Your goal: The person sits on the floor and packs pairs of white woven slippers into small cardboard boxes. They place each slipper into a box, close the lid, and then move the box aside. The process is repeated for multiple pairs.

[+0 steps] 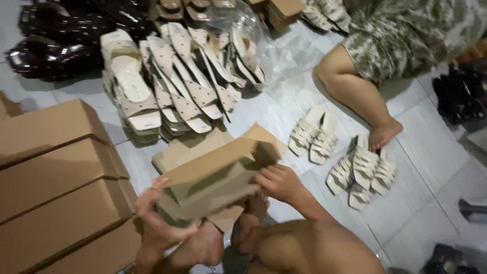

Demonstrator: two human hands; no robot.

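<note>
Both hands clamp a plain brown cardboard shoebox [218, 177], half folded, flaps open, at centre: left hand [157, 223] at its seven o'clock corner, right hand [279, 182] at three o'clock. Beige studded sandals [172, 86] lie at twelve.

Approx counts: 4 closed brown cardboard boxes [56, 177] stacked at left. 1 flat cardboard box [215, 175] held between 2 hands, left [157, 223] and right [279, 182]. 2 cream strappy sandals [314, 134] mid floor; approx 4 more [362, 170] to the right. Far pile of studded cream sandals [172, 81]: too many to count.
</note>
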